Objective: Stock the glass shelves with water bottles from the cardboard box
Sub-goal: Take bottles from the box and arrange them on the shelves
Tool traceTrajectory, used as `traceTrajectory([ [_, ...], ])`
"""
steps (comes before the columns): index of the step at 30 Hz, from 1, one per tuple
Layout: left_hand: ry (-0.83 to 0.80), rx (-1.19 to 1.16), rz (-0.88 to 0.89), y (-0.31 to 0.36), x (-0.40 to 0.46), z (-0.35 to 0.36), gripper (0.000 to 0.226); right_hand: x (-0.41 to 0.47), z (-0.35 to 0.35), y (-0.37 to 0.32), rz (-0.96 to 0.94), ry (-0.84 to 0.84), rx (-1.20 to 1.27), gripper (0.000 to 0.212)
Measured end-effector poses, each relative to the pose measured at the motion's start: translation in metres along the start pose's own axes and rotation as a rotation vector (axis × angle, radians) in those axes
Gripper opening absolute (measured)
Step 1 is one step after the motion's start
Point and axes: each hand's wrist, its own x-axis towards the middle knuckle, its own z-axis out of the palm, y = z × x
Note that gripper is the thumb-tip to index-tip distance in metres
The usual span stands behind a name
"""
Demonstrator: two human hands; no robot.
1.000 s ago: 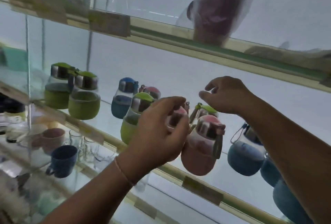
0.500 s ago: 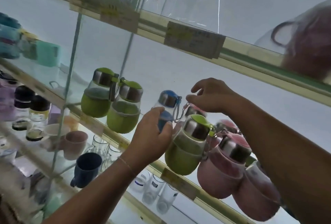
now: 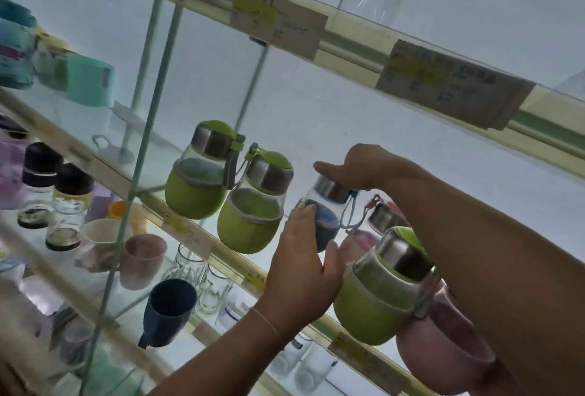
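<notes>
Blue-sleeved water bottle (image 3: 323, 221) sits on the glass shelf (image 3: 202, 231) between green bottles (image 3: 250, 205); my left hand (image 3: 300, 272) cups its body, my right hand (image 3: 364, 167) grips the steel cap, hands apart.

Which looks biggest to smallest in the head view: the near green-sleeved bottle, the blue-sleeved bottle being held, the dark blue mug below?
1. Near green-sleeved glass bottle, though nearness to the camera inflates it.
2. Dark blue plastic mug and blue-sleeved glass bottle look alike; hands hide part of the bottle.
</notes>
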Motion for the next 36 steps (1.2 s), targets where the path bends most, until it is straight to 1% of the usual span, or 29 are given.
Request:
traceTrajectory([
  [5,-0.027,0.029,0.04,-0.003,0.0,0.002,0.068,0.012,0.002,-0.009,-0.005,0.024,-0.057,0.059],
  [7,-0.023,0.006,0.044,-0.004,0.0,0.0,0.072,0.013,0.003,-0.007,-0.028,0.02,-0.011,0.054],
  [9,-0.02,-0.029,0.04,-0.004,0.0,-0.001,0.076,0.01,0.001,-0.003,-0.08,-0.008,0.113,0.045],
  [11,-0.019,-0.059,0.03,-0.004,0.0,-0.002,0.08,0.002,-0.005,0.001,-0.154,-0.072,0.268,0.036],
  [13,-0.025,-0.057,0.014,-0.003,-0.001,-0.002,0.083,-0.006,-0.012,0.004,-0.226,-0.191,0.384,0.042],
  [15,-0.025,-0.039,0.024,-0.003,-0.001,-0.003,0.084,-0.011,-0.015,0.007,-0.283,-0.243,0.381,0.046],
  [16,-0.021,-0.028,0.029,-0.002,-0.002,-0.003,0.083,-0.012,-0.015,0.007,-0.303,-0.225,0.357,0.044],
  [18,-0.015,-0.008,0.034,-0.001,-0.002,-0.003,0.083,-0.016,-0.015,0.002,-0.319,-0.125,0.341,0.034],
  [19,-0.011,-0.002,0.034,-0.001,-0.002,-0.002,0.084,-0.017,-0.015,-0.001,-0.295,-0.058,0.345,0.033],
  [20,-0.011,0.003,0.035,-0.001,-0.003,-0.002,0.085,-0.019,-0.014,-0.005,-0.239,0.008,0.339,0.037],
  [22,-0.022,-0.009,0.016,0.0,-0.003,-0.003,0.088,-0.02,-0.012,-0.01,-0.07,0.082,0.268,0.058],
  [23,-0.028,-0.033,0.002,0.001,-0.003,-0.004,0.088,-0.02,-0.01,-0.013,0.013,0.071,0.239,0.066],
  [25,-0.028,-0.082,-0.008,0.002,-0.003,-0.006,0.088,-0.024,-0.006,-0.021,0.106,0.002,0.264,0.073],
  [27,-0.026,-0.111,-0.012,0.001,-0.004,-0.007,0.088,-0.025,-0.004,-0.025,0.104,-0.028,0.304,0.068],
  [31,-0.013,-0.114,0.019,0.0,-0.007,-0.009,0.089,-0.024,-0.007,-0.02,0.06,-0.08,0.411,0.047],
  [34,0.002,-0.094,0.053,0.002,-0.009,-0.01,0.088,-0.026,-0.009,-0.01,0.031,-0.164,0.492,0.043],
  [36,0.017,-0.103,0.068,0.003,-0.009,-0.01,0.087,-0.031,-0.01,-0.006,0.007,-0.187,0.509,0.035],
])
